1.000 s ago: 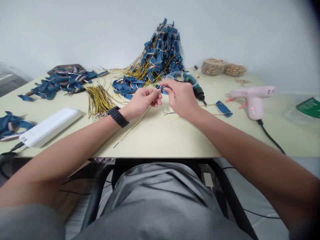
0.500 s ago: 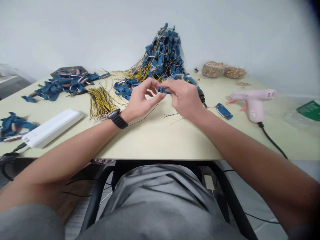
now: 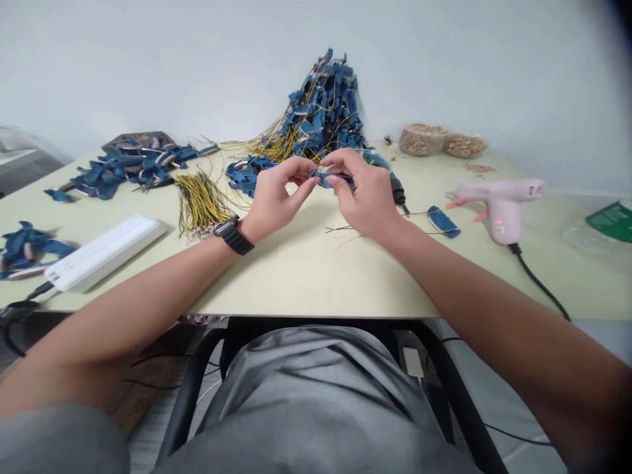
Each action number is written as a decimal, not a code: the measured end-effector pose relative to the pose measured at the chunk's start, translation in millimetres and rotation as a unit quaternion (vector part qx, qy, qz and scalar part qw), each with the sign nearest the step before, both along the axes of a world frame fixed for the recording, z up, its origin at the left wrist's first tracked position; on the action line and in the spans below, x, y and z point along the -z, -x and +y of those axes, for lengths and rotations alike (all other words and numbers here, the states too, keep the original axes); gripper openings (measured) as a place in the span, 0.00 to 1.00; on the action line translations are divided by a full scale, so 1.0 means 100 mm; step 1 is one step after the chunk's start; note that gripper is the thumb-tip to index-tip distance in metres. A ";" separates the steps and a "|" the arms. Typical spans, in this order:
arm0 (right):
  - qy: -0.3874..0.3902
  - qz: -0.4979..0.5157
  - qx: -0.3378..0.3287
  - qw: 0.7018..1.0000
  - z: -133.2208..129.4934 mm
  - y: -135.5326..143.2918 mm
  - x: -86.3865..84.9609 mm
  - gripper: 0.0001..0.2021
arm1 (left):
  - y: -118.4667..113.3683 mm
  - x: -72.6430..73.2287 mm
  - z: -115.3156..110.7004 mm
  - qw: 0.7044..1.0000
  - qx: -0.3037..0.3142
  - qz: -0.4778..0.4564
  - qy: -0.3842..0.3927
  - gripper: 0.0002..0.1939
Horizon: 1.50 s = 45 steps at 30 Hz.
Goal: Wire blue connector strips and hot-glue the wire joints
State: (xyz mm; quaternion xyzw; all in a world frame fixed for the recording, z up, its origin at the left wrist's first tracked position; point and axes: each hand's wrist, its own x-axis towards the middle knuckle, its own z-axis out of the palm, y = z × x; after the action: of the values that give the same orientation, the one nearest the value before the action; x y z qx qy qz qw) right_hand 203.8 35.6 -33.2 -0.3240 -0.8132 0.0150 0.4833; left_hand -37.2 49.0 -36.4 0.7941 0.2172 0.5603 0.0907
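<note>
Between my two hands, above the table, is a small blue curved plastic piece (image 3: 323,176). Thumb and fingers of my left hand (image 3: 284,194) pinch its left end. My right hand (image 3: 363,187) grips the other end, its thumb below and fingers above; part of the piece is hidden behind that hand. Directly behind lies a loose group of similar blue pieces (image 3: 247,172). To the right, a single blue piece (image 3: 443,222) with thin wires lies flat on the table. Left of my left wrist is a bundle of yellow and black wires (image 3: 201,201).
A tall heap of wired blue pieces (image 3: 326,105) leans on the wall. On the right are a pink glue gun (image 3: 506,204) and bags of beige bits (image 3: 421,138). A white power strip (image 3: 106,252) and more blue pieces (image 3: 131,164) are at left. A screwdriver-like tool (image 3: 399,194) lies behind my right hand.
My right hand has turned slightly, its fingers lifting and its thumb now showing along the blue piece. The dark wire trailing below my left hand no longer shows.
</note>
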 end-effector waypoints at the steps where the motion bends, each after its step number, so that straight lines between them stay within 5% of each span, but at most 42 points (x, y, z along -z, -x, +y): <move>1: 0.013 0.013 -0.006 1.000 -0.01 0.01 -0.01 0.13 | 0.01 -0.03 -0.02 1.000 -0.014 0.012 0.004 0.19; 6: 0.134 0.102 -0.076 0.983 0.00 0.02 -0.06 0.17 | 0.04 -0.18 -0.13 0.991 -0.078 0.077 0.075 0.05; 11: 0.234 0.093 -0.132 0.959 0.06 -0.02 -0.07 0.21 | 0.03 -0.21 -0.16 0.990 -0.079 0.082 0.087 0.03; 19: 0.126 0.073 -0.057 0.988 -0.12 0.04 -0.12 0.11 | -0.03 -0.22 -0.25 0.987 -0.080 0.020 0.136 0.09; 25: 0.070 0.057 -0.014 0.996 -0.16 0.05 -0.10 0.12 | -0.13 -0.17 -0.28 0.979 -0.018 -0.062 0.196 0.19; 39: 0.017 0.014 0.035 0.999 -0.24 0.11 -0.13 0.18 | -0.27 -0.08 -0.30 0.934 0.032 -0.157 0.318 0.08; 45: -0.026 0.038 -0.021 0.999 -0.25 0.13 -0.15 0.17 | -0.30 -0.07 -0.34 0.921 0.041 -0.168 0.350 0.08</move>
State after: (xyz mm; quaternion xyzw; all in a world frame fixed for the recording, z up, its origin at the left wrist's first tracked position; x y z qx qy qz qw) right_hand 190.6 10.1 -18.5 -0.2932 -0.8010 0.0165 0.5218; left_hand -7.3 14.9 -29.5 0.6144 0.3487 0.5693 0.4205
